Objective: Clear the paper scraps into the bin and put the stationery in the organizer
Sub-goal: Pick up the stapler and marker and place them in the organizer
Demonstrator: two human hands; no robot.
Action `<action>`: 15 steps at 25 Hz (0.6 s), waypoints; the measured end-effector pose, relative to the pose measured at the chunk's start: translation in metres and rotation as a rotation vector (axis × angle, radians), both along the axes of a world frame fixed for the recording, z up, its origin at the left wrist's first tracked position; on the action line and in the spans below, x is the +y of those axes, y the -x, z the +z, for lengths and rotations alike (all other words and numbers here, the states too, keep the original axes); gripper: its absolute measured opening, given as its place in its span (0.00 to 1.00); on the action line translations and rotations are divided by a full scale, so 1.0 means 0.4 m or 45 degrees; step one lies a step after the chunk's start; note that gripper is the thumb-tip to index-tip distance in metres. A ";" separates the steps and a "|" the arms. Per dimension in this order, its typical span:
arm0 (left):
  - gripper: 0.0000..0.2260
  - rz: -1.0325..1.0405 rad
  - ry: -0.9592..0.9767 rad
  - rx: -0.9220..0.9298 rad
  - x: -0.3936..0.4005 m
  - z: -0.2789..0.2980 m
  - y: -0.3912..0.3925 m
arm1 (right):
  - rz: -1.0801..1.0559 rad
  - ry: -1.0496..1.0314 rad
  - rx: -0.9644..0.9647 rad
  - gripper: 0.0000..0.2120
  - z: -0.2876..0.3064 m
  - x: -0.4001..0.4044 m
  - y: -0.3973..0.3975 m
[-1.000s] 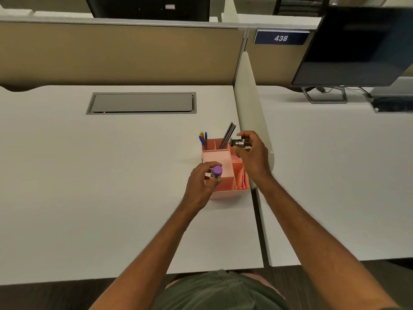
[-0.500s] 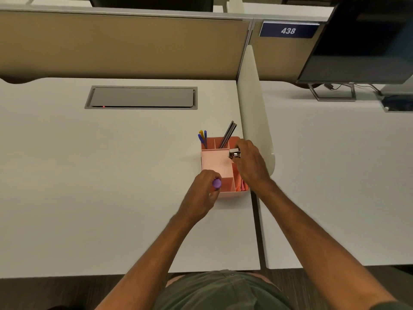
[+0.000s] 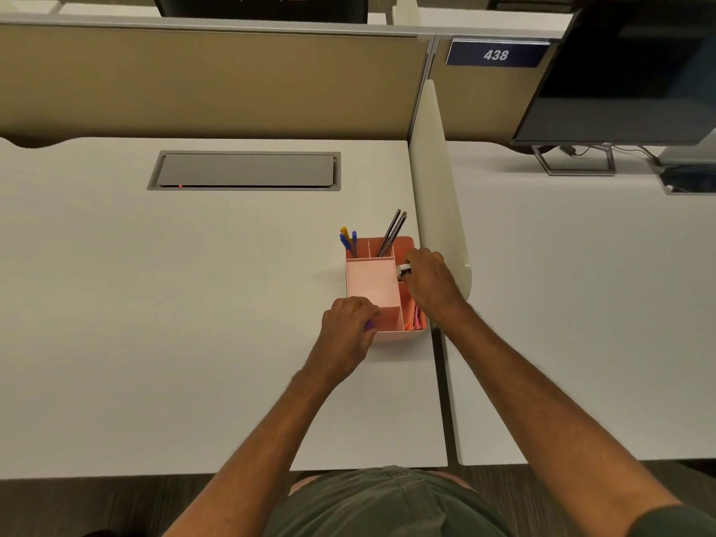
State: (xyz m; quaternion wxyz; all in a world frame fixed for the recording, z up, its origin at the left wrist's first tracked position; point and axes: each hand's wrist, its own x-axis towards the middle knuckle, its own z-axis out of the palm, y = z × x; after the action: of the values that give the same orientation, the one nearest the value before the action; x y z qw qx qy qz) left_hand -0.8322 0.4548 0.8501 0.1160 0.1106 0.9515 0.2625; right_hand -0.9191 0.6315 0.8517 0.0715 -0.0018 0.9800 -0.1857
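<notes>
A pink organizer stands on the white desk near the divider. Blue and yellow pens stand in its back left slot, dark pencils in the back middle one, and pink sticky notes lie in the right compartment. My left hand grips a purple-capped glue stick at the organizer's front left corner; only a sliver of purple shows. My right hand holds a small black and silver stapler over the right compartment.
A cream divider panel rises just right of the organizer. A grey cable hatch is set in the desk further back. A monitor stands on the neighbouring desk at right. The desk's front edge is close to my body.
Both hands have come down toward the organizer. The glue stick dropped to the front left corner, now mostly hidden by my fingers. The stapler lowered into the right side.
</notes>
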 end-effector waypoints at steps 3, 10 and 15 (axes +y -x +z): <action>0.16 0.001 0.008 0.005 0.000 -0.004 -0.003 | 0.003 -0.037 0.001 0.15 -0.005 0.001 -0.005; 0.16 0.013 0.005 0.042 0.003 -0.008 -0.003 | -0.010 -0.058 -0.040 0.16 -0.005 0.003 -0.021; 0.17 0.019 0.033 0.036 0.009 -0.010 -0.003 | 0.013 -0.115 0.001 0.16 -0.009 -0.007 -0.036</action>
State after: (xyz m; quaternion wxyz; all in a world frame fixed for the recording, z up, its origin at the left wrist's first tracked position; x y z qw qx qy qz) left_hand -0.8311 0.4585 0.8463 0.1021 0.1059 0.9571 0.2496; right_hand -0.9047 0.6286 0.8482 0.0721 -0.0036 0.9874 -0.1408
